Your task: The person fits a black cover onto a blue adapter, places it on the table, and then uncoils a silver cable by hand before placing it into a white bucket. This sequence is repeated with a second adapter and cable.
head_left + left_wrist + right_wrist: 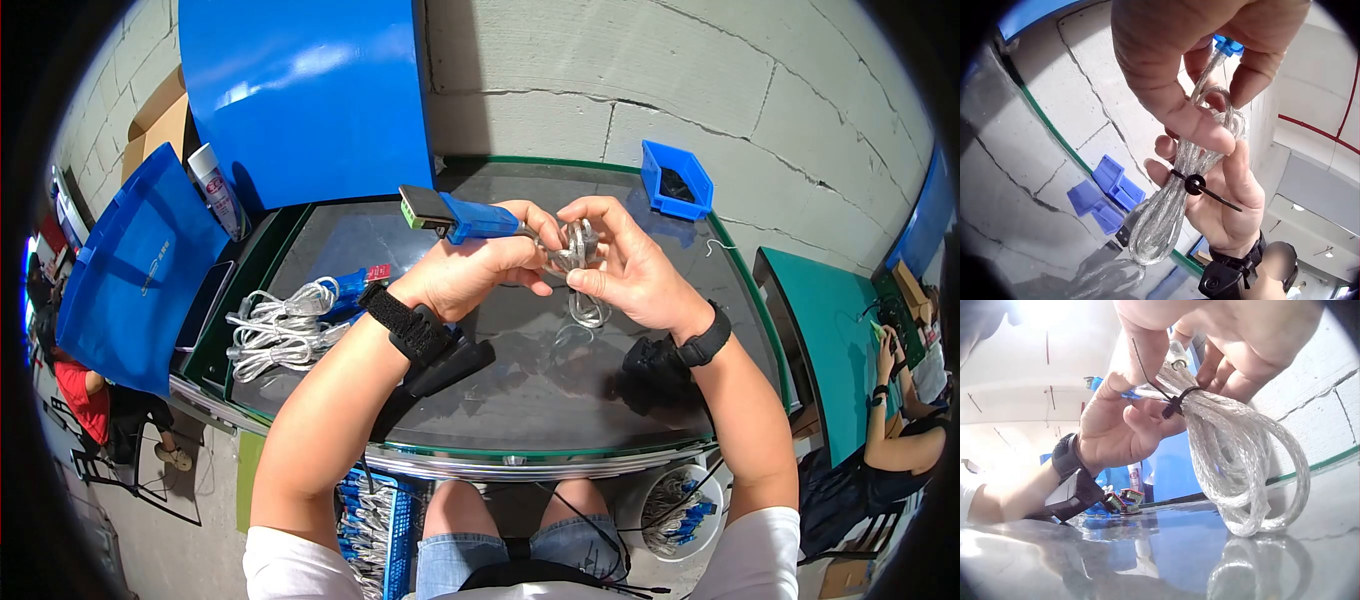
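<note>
A coiled clear-sheathed silver cable (1160, 225) is held between both hands above the glass-topped table. A black tie (1195, 184) cinches its middle, one tail sticking out. My left hand (480, 268) grips the upper end of the coil. Over that hand lies the cable's blue plug (482, 221), with a black and green connector (425, 208) at its tip. My right hand (630, 265) pinches the bundle from the other side, close to the tie. The coil's lower loops (1254, 512) hang down close over the reflective tabletop.
Bundled cables (285, 325) lie on the table's left side. A blue bin (677, 180) stands at the back right, a spray can (220, 192) at the left. Below are a blue basket (402, 530) and a white bucket (715, 492) of cables. Another person sits at the right.
</note>
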